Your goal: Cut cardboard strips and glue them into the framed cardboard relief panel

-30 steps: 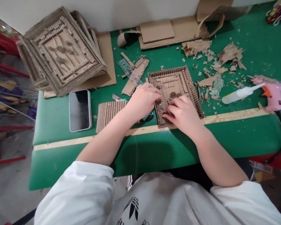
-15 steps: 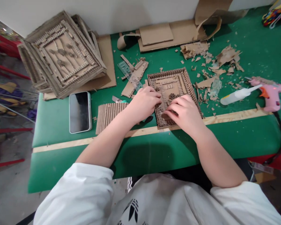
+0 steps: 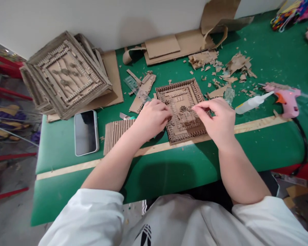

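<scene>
A rectangular corrugated cardboard frame panel [image 3: 178,138] lies near the middle of the table, with a ridged rim and strips and a small coil of cardboard stuck inside it. My left hand [image 3: 154,118] rests with curled fingers over the panel's left rim. Above the panel's right side, my right hand [image 3: 217,118] is closed in a pinch, thumb against index finger; anything between the tips is too small to make out. Beside my left forearm lies a piece of corrugated cardboard [image 3: 116,131], with a cutter [image 3: 125,116] partly hidden behind the hand.
Finished-looking cardboard panels [image 3: 66,75] are stacked at the back left, near a phone [image 3: 86,132]. A clear ruler [image 3: 136,87] lies on scraps. On the right are a white glue bottle [image 3: 253,103], a pink glue gun [image 3: 290,102] with a cord, and torn cardboard bits [image 3: 240,63].
My right hand has lifted and moved right from inside the panel, its fingers now pinched. My left hand stays by the left rim. The camera view has shifted a little.
</scene>
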The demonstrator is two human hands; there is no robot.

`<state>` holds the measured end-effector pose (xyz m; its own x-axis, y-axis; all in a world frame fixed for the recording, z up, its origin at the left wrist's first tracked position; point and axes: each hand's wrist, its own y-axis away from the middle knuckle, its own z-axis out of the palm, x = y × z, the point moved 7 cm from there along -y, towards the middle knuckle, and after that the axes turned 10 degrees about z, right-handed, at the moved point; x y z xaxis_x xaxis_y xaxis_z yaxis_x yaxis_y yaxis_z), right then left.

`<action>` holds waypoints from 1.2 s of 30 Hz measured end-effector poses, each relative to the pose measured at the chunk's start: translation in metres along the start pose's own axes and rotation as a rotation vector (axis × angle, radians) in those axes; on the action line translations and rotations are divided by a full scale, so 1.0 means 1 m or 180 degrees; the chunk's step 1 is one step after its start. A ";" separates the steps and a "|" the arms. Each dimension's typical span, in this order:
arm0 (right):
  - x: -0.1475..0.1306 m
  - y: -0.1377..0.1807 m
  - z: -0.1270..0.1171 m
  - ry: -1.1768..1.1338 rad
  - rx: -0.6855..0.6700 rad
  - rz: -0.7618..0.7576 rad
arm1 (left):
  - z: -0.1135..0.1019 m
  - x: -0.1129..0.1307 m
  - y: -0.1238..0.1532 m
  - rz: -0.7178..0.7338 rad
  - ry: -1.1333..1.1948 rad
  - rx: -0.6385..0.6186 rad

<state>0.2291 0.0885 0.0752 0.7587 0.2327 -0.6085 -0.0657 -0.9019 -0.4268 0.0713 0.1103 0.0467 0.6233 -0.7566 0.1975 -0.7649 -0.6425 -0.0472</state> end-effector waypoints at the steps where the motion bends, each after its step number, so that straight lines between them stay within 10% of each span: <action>1: 0.002 -0.001 -0.002 -0.0008 0.0038 0.0059 | 0.000 0.004 0.000 -0.0012 -0.0078 -0.0004; 13: 0.004 -0.001 -0.008 -0.0185 0.0227 0.0204 | 0.009 0.021 -0.003 0.0069 -0.0486 -0.0055; 21: 0.036 -0.006 -0.024 -0.0352 0.0627 0.0763 | -0.014 0.004 0.003 -0.0045 -0.0407 0.0595; 36: 0.042 -0.009 -0.022 -0.0770 0.0601 0.0896 | 0.007 0.015 -0.001 -0.0046 -0.0273 0.0075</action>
<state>0.2758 0.0985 0.0678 0.5214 0.0857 -0.8490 -0.3835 -0.8653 -0.3229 0.0826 0.0982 0.0429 0.6467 -0.7542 0.1138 -0.7523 -0.6553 -0.0683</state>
